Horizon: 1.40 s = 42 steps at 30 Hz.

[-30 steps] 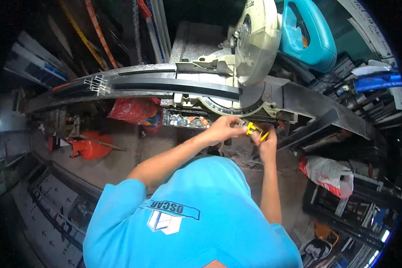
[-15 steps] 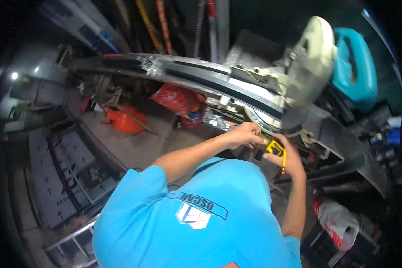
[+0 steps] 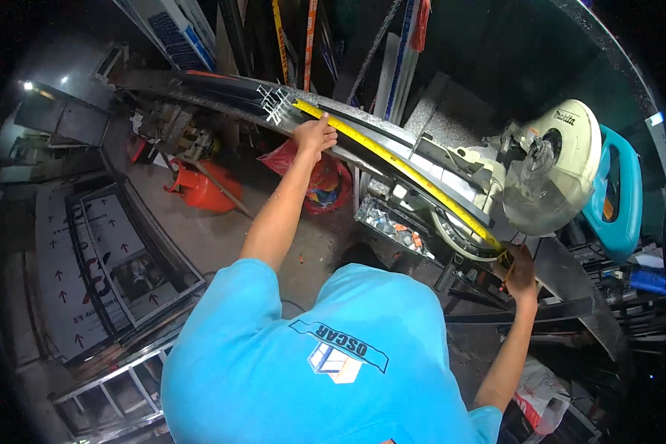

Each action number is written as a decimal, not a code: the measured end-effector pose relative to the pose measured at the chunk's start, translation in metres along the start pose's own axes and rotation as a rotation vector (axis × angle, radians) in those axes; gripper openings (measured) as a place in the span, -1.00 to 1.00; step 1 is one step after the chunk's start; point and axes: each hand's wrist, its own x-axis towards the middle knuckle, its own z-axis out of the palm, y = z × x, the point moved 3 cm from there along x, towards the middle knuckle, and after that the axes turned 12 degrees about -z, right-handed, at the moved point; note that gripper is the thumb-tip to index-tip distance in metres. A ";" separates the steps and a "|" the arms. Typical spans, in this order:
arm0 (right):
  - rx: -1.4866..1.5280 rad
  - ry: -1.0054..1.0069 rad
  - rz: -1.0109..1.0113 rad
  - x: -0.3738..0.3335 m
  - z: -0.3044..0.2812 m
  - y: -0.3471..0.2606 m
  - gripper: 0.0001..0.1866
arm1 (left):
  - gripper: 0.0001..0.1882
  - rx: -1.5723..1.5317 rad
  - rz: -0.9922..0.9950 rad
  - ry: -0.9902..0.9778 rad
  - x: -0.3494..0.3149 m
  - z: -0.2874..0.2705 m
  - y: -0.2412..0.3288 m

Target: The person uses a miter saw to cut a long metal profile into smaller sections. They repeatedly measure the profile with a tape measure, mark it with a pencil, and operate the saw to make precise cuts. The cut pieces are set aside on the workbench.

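A yellow measuring tape blade (image 3: 411, 174) is stretched out between my hands, slanting along the bench and the front of the saw. Close to the blade's far left end, my left hand (image 3: 314, 138) has its thumb and fingers closed on it. My right hand (image 3: 522, 272) is wrapped around the tape measure case (image 3: 505, 259), which it mostly hides, at the near right end. Behind the blade stands a mitre saw with a cream guard (image 3: 573, 140) and a teal handle (image 3: 627, 192). Several short silver metal pieces (image 3: 274, 103) lie just beyond the blade's left tip.
A long, narrow bench (image 3: 200, 89) runs leftward from the saw. Below it are a red gas cylinder (image 3: 203, 186), a red bag (image 3: 329, 177) and a bin of scraps (image 3: 396, 229). Long profiles (image 3: 403, 59) lean behind. A ladder (image 3: 122, 392) lies at the lower left.
The blade is now pulled out long from the case. My left hand has moved far left and forward with its end; my right hand has shifted right with the case.
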 end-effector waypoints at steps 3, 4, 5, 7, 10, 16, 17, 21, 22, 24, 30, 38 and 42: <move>0.029 -0.044 0.058 0.009 -0.008 -0.004 -0.47 | -0.61 0.115 0.015 -0.081 -0.001 -0.002 0.001; 0.096 -0.069 0.126 0.011 -0.012 -0.002 -0.45 | -0.61 0.124 0.023 -0.068 -0.002 -0.003 0.000; 0.163 -0.095 0.194 0.012 -0.015 0.001 -0.44 | -0.60 0.132 0.030 -0.055 -0.004 -0.004 -0.004; 0.038 -0.004 0.085 0.003 -0.014 0.016 -0.44 | -0.58 0.227 0.068 -0.031 -0.001 0.000 -0.007; 0.012 -0.005 -0.005 0.000 -0.018 0.016 -0.42 | -0.54 0.460 0.335 0.091 -0.013 0.009 -0.004; -0.110 -0.017 0.053 0.005 -0.007 0.049 -0.36 | -0.48 1.108 1.149 -0.256 -0.134 0.101 -0.015; -0.173 -0.014 -0.002 0.011 -0.006 0.047 -0.35 | -0.36 1.197 1.217 -0.323 -0.137 0.111 -0.024; -0.126 0.028 -0.024 0.016 -0.009 0.040 -0.35 | -0.41 1.404 1.198 -0.322 -0.112 0.129 -0.028; -0.174 0.002 -0.013 0.018 -0.010 0.037 -0.37 | -0.43 1.398 1.209 -0.345 -0.107 0.128 -0.026; -0.136 0.022 -0.026 0.018 -0.006 0.042 -0.38 | -0.50 1.322 1.245 -0.394 -0.101 0.123 -0.022; -0.228 0.035 -0.065 0.025 0.000 0.022 -0.37 | -0.64 1.421 1.162 -0.457 -0.088 0.105 -0.004; -0.205 -0.030 0.138 0.023 0.001 0.005 -0.33 | -0.51 1.386 1.173 -0.472 -0.098 0.117 -0.008; -0.279 0.061 0.055 0.015 0.003 0.004 -0.37 | -0.63 1.340 1.133 -0.524 -0.102 0.136 -0.021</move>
